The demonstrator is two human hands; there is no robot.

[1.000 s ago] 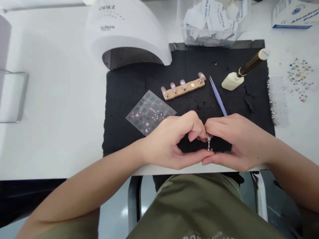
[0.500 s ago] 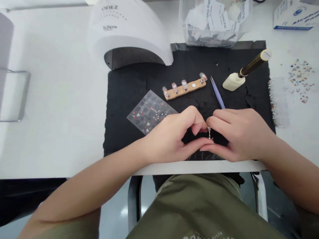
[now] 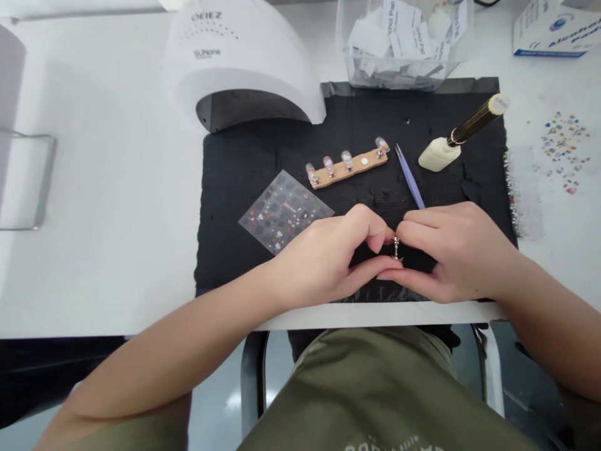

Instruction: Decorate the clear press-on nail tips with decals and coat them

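Note:
Between the thumbs and forefingers of both hands sits a small silver nail tip stand [image 3: 396,247], held over the front of the black mat. My left hand [image 3: 335,254] is closed on it from the left, thumb below and bent forefinger above. From the right, my right hand [image 3: 453,250] pinches it as well, its thumb touching the left one. Any nail tip on the stand is mostly hidden by the fingers. Beyond the hands lies a wooden strip [image 3: 338,172] bearing several decorated nail tips on silver stands. Purple tweezers [image 3: 410,178] rest just past my right hand.
A sticker sheet [image 3: 284,210] lies partly behind my left hand on the black mat [image 3: 225,181]. A cream polish bottle [image 3: 439,154] leans at the right. Behind are a white nail lamp [image 3: 253,56] and a clear bin [image 3: 399,72] of alcohol pads. Small gems [image 3: 563,147] are scattered far right.
Both hands keep their pinch on the nail tip stand. The fingertips have shifted slightly, and the right forefinger has drawn a little to the right, showing more of the stand.

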